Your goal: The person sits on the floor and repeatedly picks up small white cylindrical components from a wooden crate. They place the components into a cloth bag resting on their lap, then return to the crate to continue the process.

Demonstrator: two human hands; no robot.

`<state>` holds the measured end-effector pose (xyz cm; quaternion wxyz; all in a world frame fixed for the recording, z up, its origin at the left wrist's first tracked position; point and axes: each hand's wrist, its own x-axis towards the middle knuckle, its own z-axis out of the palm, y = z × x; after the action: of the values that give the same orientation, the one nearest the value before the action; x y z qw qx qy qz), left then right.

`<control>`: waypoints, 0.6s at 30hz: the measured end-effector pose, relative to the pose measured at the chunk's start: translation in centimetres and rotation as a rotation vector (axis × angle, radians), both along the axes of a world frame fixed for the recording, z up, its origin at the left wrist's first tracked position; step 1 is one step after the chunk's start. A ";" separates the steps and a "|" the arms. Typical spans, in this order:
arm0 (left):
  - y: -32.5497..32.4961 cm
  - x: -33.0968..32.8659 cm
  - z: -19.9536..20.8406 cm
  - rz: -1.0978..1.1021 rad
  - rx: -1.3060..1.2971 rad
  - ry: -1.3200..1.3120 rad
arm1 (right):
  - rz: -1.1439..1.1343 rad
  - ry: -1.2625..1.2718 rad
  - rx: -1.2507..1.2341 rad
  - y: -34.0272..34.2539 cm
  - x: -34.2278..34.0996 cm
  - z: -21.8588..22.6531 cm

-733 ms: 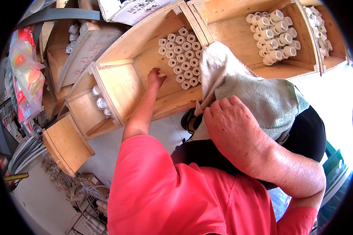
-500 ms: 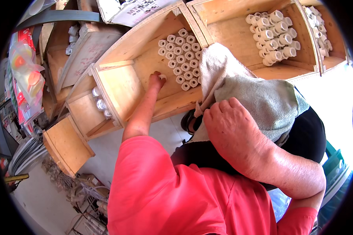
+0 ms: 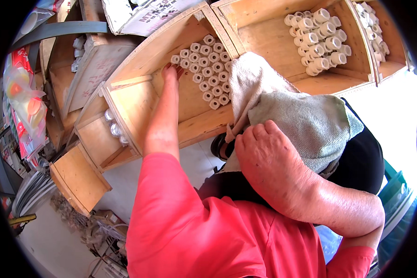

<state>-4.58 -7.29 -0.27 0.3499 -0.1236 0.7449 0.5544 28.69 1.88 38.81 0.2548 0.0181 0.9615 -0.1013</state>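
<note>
My left hand (image 3: pixel 171 73) reaches into a wooden bin, its fingertips at a white plastic pipe fitting (image 3: pixel 175 59) at the left end of a group of fittings. The fingers seem to grip its lower part, though they partly hide it. Beside it, several matching white fittings (image 3: pixel 207 72) stand upright in close rows, their round holes facing up. My right hand (image 3: pixel 268 162) is curled closed, back upward, near my lap against a grey-green cloth (image 3: pixel 301 123). Its palm is hidden, so whatever it may hold cannot be seen.
To the right, a second wooden bin (image 3: pixel 264 46) holds stacked white fittings (image 3: pixel 322 41), with another bin of fittings (image 3: pixel 373 32) beyond. Clear-wrapped pieces (image 3: pixel 116 127) lie in a small compartment at left. A printed white box (image 3: pixel 148 16) stands behind. Coiled grey pipe (image 3: pixel 30 190) sits lower left.
My left hand has moved up and left inside the bin, bringing the fitting to the end of the rows. My right hand stays curled by the cloth. The view has shifted slightly.
</note>
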 end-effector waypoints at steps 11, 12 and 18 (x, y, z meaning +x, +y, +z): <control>-1.3 1.7 3.1 -0.321 -0.353 0.035 | 0.064 -0.048 0.027 0.3 -0.3 0.5; -1.8 2.0 3.4 -0.406 -0.388 0.056 | 0.061 -0.039 0.028 0.3 -0.3 0.4; -5.9 4.6 7.0 -0.863 -0.355 0.010 | 0.060 -0.002 0.015 -0.1 -0.1 -0.3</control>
<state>0.06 -13.18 6.76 0.5184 0.1425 0.8132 0.2228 28.54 1.83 38.53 0.2585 -0.0086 0.9621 -0.0864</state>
